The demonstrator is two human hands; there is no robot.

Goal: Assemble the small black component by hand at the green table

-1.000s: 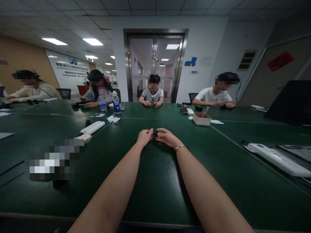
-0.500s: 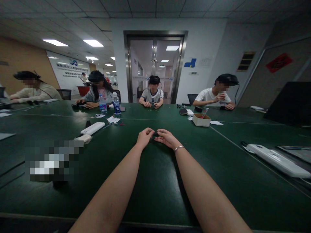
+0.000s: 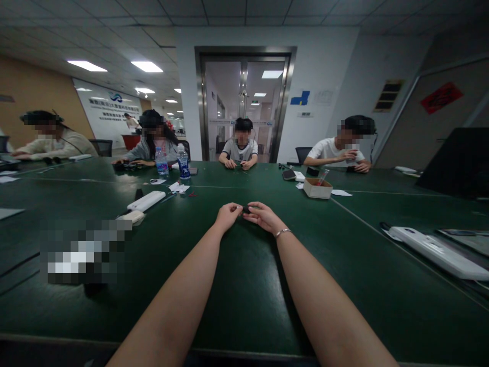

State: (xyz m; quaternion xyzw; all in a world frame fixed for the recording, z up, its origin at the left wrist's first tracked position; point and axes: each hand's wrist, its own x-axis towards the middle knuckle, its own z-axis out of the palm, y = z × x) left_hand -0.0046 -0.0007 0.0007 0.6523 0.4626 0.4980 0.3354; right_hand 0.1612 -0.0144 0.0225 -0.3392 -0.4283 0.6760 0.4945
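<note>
Both hands meet over the middle of the green table [image 3: 244, 306], around a small black object [image 3: 246, 209] whose kind I cannot make out. My left hand [image 3: 228, 216] is closed, its thumb and fingertips pinching at the object's left side. On the other side, my right hand [image 3: 264, 216] grips it between thumb and fingers, with a silver bracelet [image 3: 283, 233] at the wrist. The fingers cover much of the object.
To the right stands a small open box [image 3: 318, 189] beside papers. White devices lie at the left [image 3: 146, 201] and right [image 3: 435, 251]. Two bottles [image 3: 183, 162] stand farther back on the left. Several people sit around the table, including a person [image 3: 240, 150] straight across.
My hands stay nearly in place around the black object, which shows slightly more between the fingertips now. The view has shifted very slightly.
</note>
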